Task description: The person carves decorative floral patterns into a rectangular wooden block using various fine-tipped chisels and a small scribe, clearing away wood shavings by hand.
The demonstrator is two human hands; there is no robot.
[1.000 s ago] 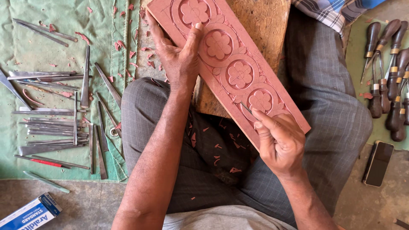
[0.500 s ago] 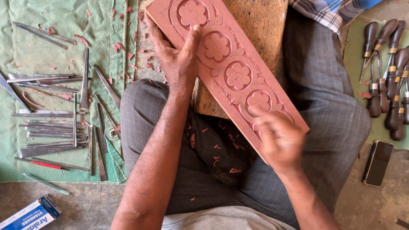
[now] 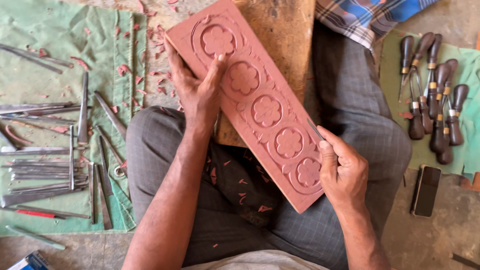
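Observation:
A long reddish panel [image 3: 260, 107] carved with several round flowers lies slanted across my lap, on a wooden block [image 3: 282, 40]. My left hand [image 3: 197, 90] grips its left edge, thumb resting on the carved face. My right hand [image 3: 342, 170] is shut on a thin metal carving tool [image 3: 315, 129], its tip on the panel's right edge beside the two nearest flowers.
Several metal chisels [image 3: 75, 150] lie in rows on a green cloth [image 3: 30, 85] at left, with reddish shavings among them. Wooden-handled tools [image 3: 432, 95] rest on green cloth at right. A dark phone [image 3: 426, 191] lies on the floor by my right knee.
My right hand has shifted slightly along the panel's right edge with the tool. The left hand keeps its hold.

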